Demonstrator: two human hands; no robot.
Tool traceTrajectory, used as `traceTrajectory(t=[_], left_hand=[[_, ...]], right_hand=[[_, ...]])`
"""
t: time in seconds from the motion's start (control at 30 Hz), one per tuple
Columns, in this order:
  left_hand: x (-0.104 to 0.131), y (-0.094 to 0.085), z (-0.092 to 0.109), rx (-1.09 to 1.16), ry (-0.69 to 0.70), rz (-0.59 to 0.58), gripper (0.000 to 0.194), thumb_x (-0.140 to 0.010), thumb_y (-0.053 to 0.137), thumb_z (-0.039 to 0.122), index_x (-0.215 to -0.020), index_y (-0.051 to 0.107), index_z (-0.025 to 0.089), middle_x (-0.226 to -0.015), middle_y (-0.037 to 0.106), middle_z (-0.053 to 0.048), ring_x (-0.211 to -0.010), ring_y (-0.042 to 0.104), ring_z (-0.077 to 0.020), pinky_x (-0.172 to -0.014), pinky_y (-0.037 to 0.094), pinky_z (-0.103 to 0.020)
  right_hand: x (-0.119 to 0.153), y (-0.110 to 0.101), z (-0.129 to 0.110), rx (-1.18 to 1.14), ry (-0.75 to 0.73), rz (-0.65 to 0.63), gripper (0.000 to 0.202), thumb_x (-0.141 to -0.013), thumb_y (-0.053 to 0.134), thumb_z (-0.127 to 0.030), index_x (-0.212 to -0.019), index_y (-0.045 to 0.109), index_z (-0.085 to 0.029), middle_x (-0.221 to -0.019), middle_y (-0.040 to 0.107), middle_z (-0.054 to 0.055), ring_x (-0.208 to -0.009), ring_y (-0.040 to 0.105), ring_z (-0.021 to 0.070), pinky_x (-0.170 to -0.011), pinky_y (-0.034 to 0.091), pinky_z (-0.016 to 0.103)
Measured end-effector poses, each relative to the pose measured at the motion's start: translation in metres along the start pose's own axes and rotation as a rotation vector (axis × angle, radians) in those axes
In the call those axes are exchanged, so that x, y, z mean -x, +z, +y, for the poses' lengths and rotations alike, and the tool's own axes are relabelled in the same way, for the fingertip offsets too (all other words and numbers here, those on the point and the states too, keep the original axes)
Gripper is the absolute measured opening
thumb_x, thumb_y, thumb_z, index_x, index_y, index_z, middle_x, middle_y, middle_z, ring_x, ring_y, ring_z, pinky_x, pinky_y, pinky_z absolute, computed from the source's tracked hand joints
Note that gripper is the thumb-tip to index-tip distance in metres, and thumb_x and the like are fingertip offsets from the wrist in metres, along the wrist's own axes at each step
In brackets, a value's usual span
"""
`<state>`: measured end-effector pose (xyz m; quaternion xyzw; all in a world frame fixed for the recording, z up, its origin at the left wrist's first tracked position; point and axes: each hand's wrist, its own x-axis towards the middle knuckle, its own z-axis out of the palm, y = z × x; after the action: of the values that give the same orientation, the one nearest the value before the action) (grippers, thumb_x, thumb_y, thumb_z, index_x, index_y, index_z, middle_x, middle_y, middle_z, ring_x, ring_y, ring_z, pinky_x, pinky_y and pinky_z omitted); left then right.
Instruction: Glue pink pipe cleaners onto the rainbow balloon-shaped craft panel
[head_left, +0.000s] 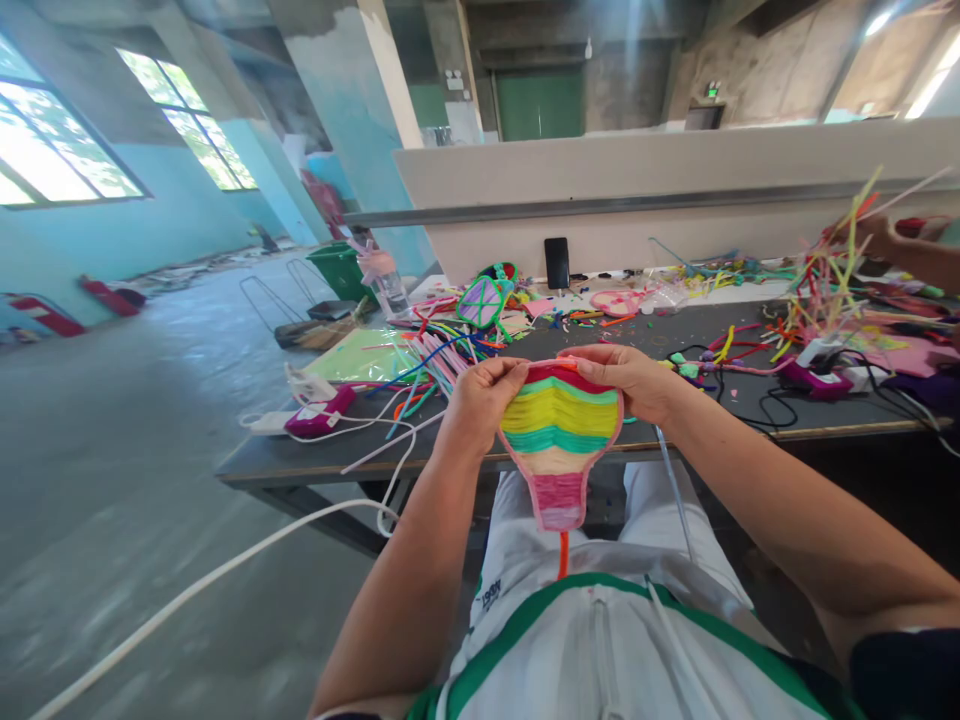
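Between my two hands hangs a striped pipe-cleaner craft piece (559, 425), broad at one end and narrow at the other, with a pink outline. Its bands are red, mint, yellow, teal, cream and pink. My left hand (487, 392) pinches its upper left edge, thumb on top. At the upper right edge, my right hand (624, 378) grips it, with a bit of orange by the fingertips. An orange stem (563, 555) sticks out below the narrow end, over my lap. Both hands are closed on the piece, just above the table's front edge.
Loose pipe cleaners (439, 360) lie left on the dark table (300, 458), beside a purple glue gun (321, 412). Another purple device (816, 380) with cords lies right. Behind are a phone (556, 262), a bottle (386, 285) and a green craft piece (481, 300). Another person's hand (877, 238) holds pipe cleaners.
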<state>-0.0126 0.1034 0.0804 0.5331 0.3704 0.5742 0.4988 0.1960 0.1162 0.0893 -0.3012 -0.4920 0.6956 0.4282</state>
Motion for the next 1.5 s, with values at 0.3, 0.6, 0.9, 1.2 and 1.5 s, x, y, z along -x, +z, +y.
traceTrajectory(t=[0.3,0.6,0.9,1.2,1.5], left_hand=[[-0.001,0.001,-0.005,0.007,-0.014,0.000,0.019,-0.071,0.076,0.035,-0.079,0.073,0.018,-0.063,0.068,0.001,-0.060,0.065,-0.0180,-0.058,0.052,-0.028],[-0.005,-0.002,-0.003,0.038,-0.016,0.057,0.027,-0.066,0.081,0.037,-0.082,0.073,0.016,-0.072,0.072,-0.001,-0.065,0.066,-0.0177,-0.064,0.054,-0.029],[0.010,-0.010,-0.020,0.111,-0.081,-0.106,0.051,-0.069,0.081,0.044,-0.111,0.067,0.017,-0.093,0.075,-0.006,-0.084,0.071,-0.0219,-0.073,0.056,-0.031],[0.046,-0.020,-0.049,0.149,-0.368,-0.131,0.039,-0.057,0.090,0.034,-0.082,0.072,0.011,-0.077,0.075,-0.008,-0.066,0.070,-0.0197,-0.066,0.058,-0.031],[0.046,-0.024,-0.065,0.182,-0.419,-0.178,0.046,-0.061,0.089,0.039,-0.092,0.073,0.010,-0.087,0.076,-0.011,-0.074,0.070,-0.0199,-0.071,0.058,-0.031]], right_hand=[[-0.009,0.006,-0.001,0.007,-0.012,0.120,0.032,-0.052,0.091,-0.032,-0.074,0.075,-0.014,-0.067,0.075,0.006,-0.059,0.069,0.0167,-0.062,0.056,0.028],[-0.001,0.007,0.014,-0.059,0.010,0.062,0.041,-0.058,0.089,-0.028,-0.095,0.074,-0.017,-0.087,0.078,0.007,-0.075,0.073,0.0206,-0.073,0.059,0.031],[-0.001,-0.003,0.013,-0.105,0.054,0.091,0.032,-0.060,0.087,-0.025,-0.087,0.075,-0.012,-0.087,0.078,0.010,-0.075,0.074,0.0230,-0.076,0.060,0.034],[-0.003,-0.017,0.022,-0.145,0.080,0.084,0.026,-0.068,0.081,-0.019,-0.092,0.075,-0.013,-0.092,0.078,0.011,-0.082,0.074,0.0238,-0.082,0.060,0.036],[-0.012,-0.029,0.032,-0.163,0.125,0.075,0.022,-0.073,0.076,-0.017,-0.094,0.073,-0.013,-0.096,0.077,0.011,-0.089,0.074,0.0256,-0.089,0.057,0.040]])
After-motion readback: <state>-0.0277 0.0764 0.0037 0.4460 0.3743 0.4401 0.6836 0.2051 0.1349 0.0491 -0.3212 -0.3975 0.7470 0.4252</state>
